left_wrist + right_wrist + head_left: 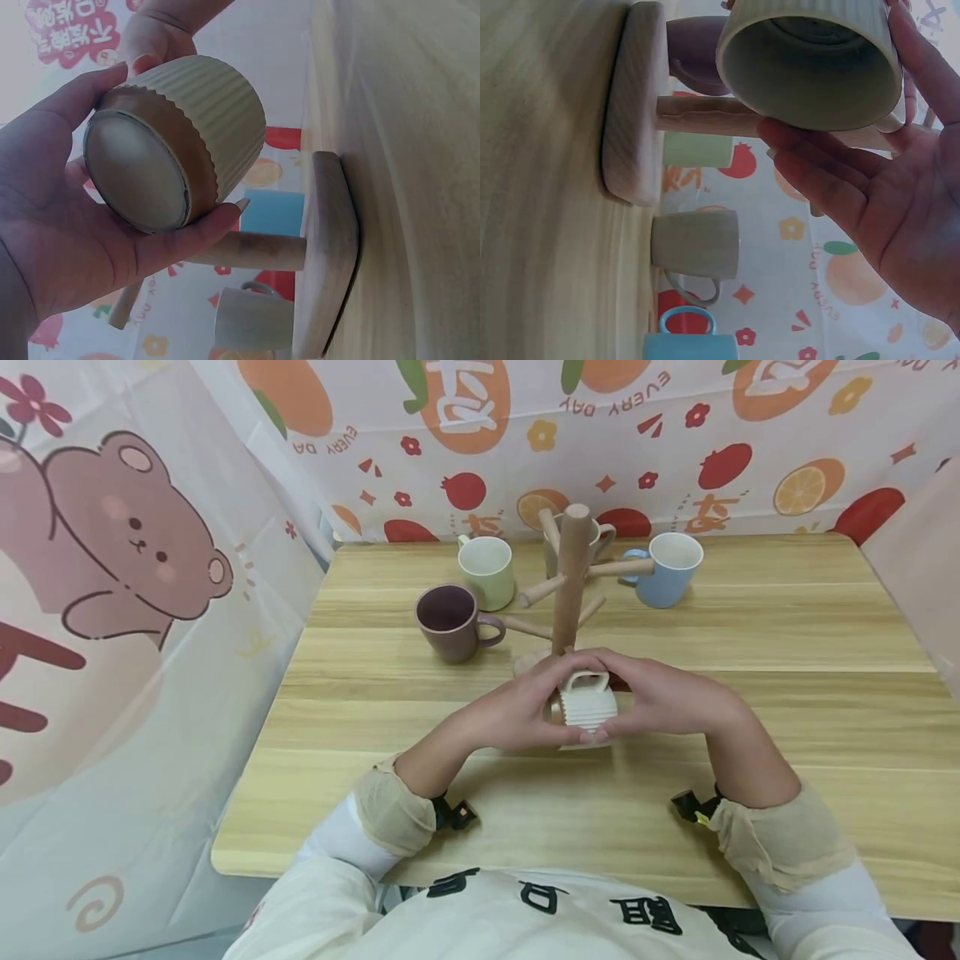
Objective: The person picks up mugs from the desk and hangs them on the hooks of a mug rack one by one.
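Both hands hold a cream ribbed mug [588, 708] on its side in front of the wooden mug tree [572, 585]. My left hand [517, 710] grips the base end, its thumb and fingers curled round the brown band. At the rim end, my right hand [667, 697] curls its fingers and thumb about the mug. The handle points toward the tree in the head view. In the left wrist view the pale underside of the mug [139, 172] faces the camera. The right wrist view looks into the open mouth of the mug [810, 75].
A purple mug [453, 625] and a light green mug [487, 575] stand left of the tree. Behind its post is a grey mug [600, 543], partly hidden. To the right stands a blue mug [667, 572]. The tree's pegs stick out several ways above the wooden table [787, 735].
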A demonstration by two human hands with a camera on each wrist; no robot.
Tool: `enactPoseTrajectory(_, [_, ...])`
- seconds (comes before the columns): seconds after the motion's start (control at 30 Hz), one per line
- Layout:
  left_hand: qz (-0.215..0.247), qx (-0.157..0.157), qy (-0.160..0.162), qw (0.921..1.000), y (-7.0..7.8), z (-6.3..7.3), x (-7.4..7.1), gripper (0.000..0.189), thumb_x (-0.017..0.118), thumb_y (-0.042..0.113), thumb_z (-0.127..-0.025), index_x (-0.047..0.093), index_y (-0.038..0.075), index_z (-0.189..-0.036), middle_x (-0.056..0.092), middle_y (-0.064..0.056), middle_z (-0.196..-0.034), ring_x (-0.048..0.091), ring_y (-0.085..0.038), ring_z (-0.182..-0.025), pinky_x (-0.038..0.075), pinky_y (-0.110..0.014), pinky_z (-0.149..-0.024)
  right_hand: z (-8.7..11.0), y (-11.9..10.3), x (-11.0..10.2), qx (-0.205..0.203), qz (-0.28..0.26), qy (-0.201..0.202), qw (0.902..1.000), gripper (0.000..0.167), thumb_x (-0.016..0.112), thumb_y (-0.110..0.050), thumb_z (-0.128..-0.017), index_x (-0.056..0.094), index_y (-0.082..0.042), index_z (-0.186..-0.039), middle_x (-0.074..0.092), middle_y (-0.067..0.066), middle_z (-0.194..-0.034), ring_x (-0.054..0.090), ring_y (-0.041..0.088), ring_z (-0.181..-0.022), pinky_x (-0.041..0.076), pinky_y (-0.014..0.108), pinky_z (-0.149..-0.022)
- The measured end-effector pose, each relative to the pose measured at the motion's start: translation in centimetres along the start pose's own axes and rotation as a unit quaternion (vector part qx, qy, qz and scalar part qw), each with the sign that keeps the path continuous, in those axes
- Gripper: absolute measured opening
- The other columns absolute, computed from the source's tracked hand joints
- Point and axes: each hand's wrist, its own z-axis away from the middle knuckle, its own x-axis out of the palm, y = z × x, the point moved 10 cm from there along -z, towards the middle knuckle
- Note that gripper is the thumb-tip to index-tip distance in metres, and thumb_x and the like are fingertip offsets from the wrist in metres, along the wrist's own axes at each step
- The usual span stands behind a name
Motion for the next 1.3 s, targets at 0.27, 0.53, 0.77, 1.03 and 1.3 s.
enactPoseTrajectory(0.27, [-0.010,-0.036,0.010,0.9993,-1.4,-0.2,-0.4,0.070,0.077,0.035,-0.085,0.039,0.026,-0.143,0.049,0.008,-0.137,0.044,-0.004,-0.126,0.038,-0.028,-0.106,-0.6,0.4,-0.3,-0.001,-0.010,0.014,0.9998,0.081,0.082,-0.038,-0.080,0.035,-0.033,-0.146,0.047,-0.008,-0.143,0.052,0.012,-0.128,0.043,0.038,-0.107])
enactPoseTrajectory(0.53, [-0.061,-0.082,0.004,0.9948,-2.1,0.1,-0.7,0.075,0.073,0.046,-0.086,0.034,0.030,-0.148,0.049,0.004,-0.142,0.045,-0.012,-0.128,0.040,-0.037,-0.106,-0.7,1.3,-0.6,0.014,-0.023,0.022,0.9994,0.085,0.081,-0.035,-0.081,0.031,-0.026,-0.149,0.041,-0.003,-0.147,0.050,0.019,-0.130,0.041,0.044,-0.109])
enactPoseTrajectory(0.77, [-0.124,-0.133,-0.002,0.9832,-2.6,0.4,-1.1,0.080,0.070,0.053,-0.086,0.028,0.040,-0.151,0.059,0.000,-0.128,0.055,-0.013,-0.113,0.049,-0.037,-0.092,-0.8,2.1,-0.8,0.032,-0.015,0.034,0.9988,0.084,0.079,-0.035,-0.083,0.031,-0.018,-0.150,0.041,0.004,-0.149,0.048,0.027,-0.134,0.039,0.050,-0.109])
enactPoseTrajectory(1.03, [-0.173,-0.151,-0.002,0.9734,-2.8,0.5,-1.5,0.080,0.067,0.059,-0.085,0.026,0.041,-0.151,0.061,-0.002,-0.119,0.059,-0.013,-0.103,0.051,-0.036,-0.079,-1.0,3.0,-1.0,0.052,-0.009,0.045,0.9976,0.077,0.079,-0.035,-0.084,0.037,-0.015,-0.146,0.047,0.007,-0.145,0.048,0.027,-0.134,0.038,0.050,-0.110])
enactPoseTrajectory(1.3, [-0.188,-0.170,-0.004,0.9674,-3.1,0.5,-1.7,0.070,0.057,0.060,-0.091,0.026,0.043,-0.151,0.058,0.003,-0.106,0.055,-0.012,-0.087,0.047,-0.033,-0.068,-0.8,3.2,-0.9,0.063,-0.004,0.023,0.9977,0.072,0.075,-0.037,-0.087,0.039,-0.017,-0.146,0.051,0.006,-0.141,0.049,0.028,-0.132,0.038,0.058,-0.107])
